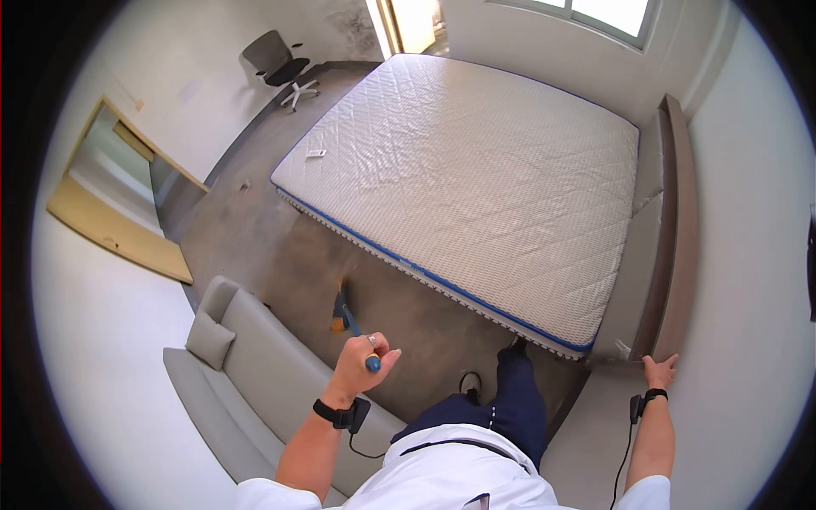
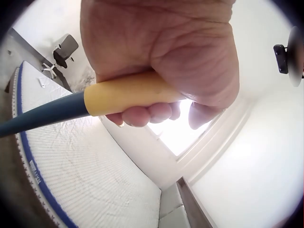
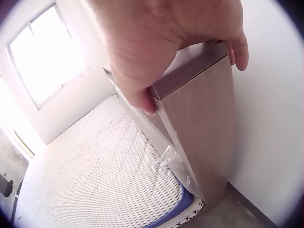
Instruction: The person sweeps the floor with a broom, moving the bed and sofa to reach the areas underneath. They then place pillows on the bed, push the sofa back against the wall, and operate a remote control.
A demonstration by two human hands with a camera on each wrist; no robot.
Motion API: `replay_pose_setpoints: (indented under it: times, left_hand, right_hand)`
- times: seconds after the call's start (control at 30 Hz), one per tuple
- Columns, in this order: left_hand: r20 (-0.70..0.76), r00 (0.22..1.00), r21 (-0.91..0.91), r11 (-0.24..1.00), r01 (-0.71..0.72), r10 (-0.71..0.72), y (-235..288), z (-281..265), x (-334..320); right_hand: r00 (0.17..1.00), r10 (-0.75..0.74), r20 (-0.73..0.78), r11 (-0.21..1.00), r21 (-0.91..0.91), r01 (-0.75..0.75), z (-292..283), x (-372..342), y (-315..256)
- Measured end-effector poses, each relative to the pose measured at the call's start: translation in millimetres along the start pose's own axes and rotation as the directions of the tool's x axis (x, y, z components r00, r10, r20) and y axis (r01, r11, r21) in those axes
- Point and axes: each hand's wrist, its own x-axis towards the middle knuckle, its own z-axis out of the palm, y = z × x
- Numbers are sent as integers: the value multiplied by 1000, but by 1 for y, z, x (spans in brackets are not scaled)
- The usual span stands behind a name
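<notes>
My left hand (image 1: 355, 367) grips the handle of a broom (image 1: 352, 321), whose head with blue and orange parts hangs low over the floor. Close up in the left wrist view, fingers curl round the yellow grip of the broom handle (image 2: 128, 95), which turns blue further along. Over on the right, my right hand (image 1: 660, 371) holds the top near corner of the brown bed headboard (image 1: 680, 255). The right wrist view has the thumb on the bed side of the headboard (image 3: 197, 114) and the fingers over its wall side.
A large white mattress (image 1: 476, 187) with blue edging lies on the bed beyond my legs. On the left stands a grey sofa (image 1: 272, 340) with a cushion (image 1: 210, 340). An office chair (image 1: 276, 64) is by the far wall. Grey floor (image 1: 255, 246) runs between sofa and bed.
</notes>
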Motion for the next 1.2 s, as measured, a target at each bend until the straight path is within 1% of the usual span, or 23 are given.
replay_pose_setpoints:
  times: [0.07, 0.13, 0.17, 0.23, 0.27, 0.33, 0.4, 0.43, 0.5, 0.53, 0.6, 0.63, 0.67, 0.73, 0.77, 0.8, 0.87, 0.9, 0.93, 1.0, 1.1, 1.13, 1.2]
  left_hand:
    - [0, 1000, -2, 1000, 5, -5, -5, 0, -2]
    - [-85, 989, 29, 992, -123, 125, -15, 1, -3]
    - [-117, 991, -5, 997, -72, 71, -10, -3, -3]
    - [-145, 989, 4, 1000, -17, 17, -17, -23, -7]
    - [-170, 985, 0, 1000, -29, 29, -21, -30, -9]
    - [-177, 983, -10, 998, -55, 53, -21, -38, -10]
    - [-200, 980, -11, 1000, 2, -4, -17, -45, -11]
    - [-185, 982, -14, 1000, -25, 22, -18, -47, -7]
    - [-168, 986, -50, 999, -20, 11, -22, -49, -11]
    - [-157, 988, -58, 998, -22, 13, -16, -48, -7]
    - [-208, 977, -73, 997, 33, -47, -5, -45, -1]
    - [-244, 970, -47, 999, -1, -11, -3, -41, 3]
    - [-245, 970, -52, 999, 0, -13, -2, -38, 4]
    - [-245, 967, -92, 995, 40, -62, 5, -34, 10]
    - [-256, 960, -52, 994, 100, -110, 21, -33, 14]
    - [-250, 962, -51, 993, 105, -115, 25, -31, 17]
    - [-298, 947, 7, 991, 132, -124, 29, -23, 17]
    - [-325, 942, 57, 992, 111, -86, 25, -21, 15]
    - [-324, 942, 54, 992, 111, -87, 33, -22, 24]
    - [-331, 929, -71, 986, 149, -164, 42, -24, 26]
    - [-403, 897, -83, 983, 161, -181, 15, -26, 12]
    - [-403, 896, -86, 982, 166, -187, 20, -29, 12]
    - [-377, 890, -74, 967, 246, -255, 27, -32, 15]
  right_hand:
    - [1000, 22, -7, 1000, -1, -22, 6, 10, -2]
    - [999, -34, 11, 999, -5, 34, 20, 22, 13]
    - [1000, -8, -15, 1000, 6, 8, 18, 21, 15]
    - [1000, 10, -25, 1000, -17, -10, 10, 10, 9]
    - [998, 29, -50, 1000, -1, -29, 9, 11, 7]
    - [999, -10, -45, 1000, -2, 10, 11, 10, 12]
    - [998, 18, -60, 1000, 7, -17, 3, 1, 8]
    - [998, 16, -53, 1000, 23, -14, 0, 1, 6]
    - [998, -27, -62, 999, 26, 29, -3, -1, 2]
    - [998, -16, -65, 1000, 19, 17, -6, -5, 2]
    - [998, -11, -61, 999, 46, 14, -10, -5, -2]
    - [997, -15, -76, 999, 44, 18, -7, 0, -1]
    - [997, -16, -80, 999, 41, 19, -12, -1, -3]
    - [1000, 9, -15, 999, 46, -8, -23, -4, -9]
    - [1000, 13, -9, 999, 36, -13, -24, -5, -8]
    - [1000, 12, -7, 999, 43, -12, -26, -4, -8]
    - [1000, 10, -8, 999, 52, -10, -25, 0, -12]
    - [1000, 10, -6, 999, 42, -10, -24, -2, -10]
    - [1000, 10, -4, 999, 32, -10, -25, 0, -11]
    - [1000, 8, -21, 1000, 15, -7, -24, 2, -12]
    - [998, 42, 37, 999, 29, -43, -32, -5, -15]
    - [998, 47, 50, 998, 27, -48, -33, -5, -14]
    - [998, 37, 60, 999, 27, -38, -32, -3, -15]
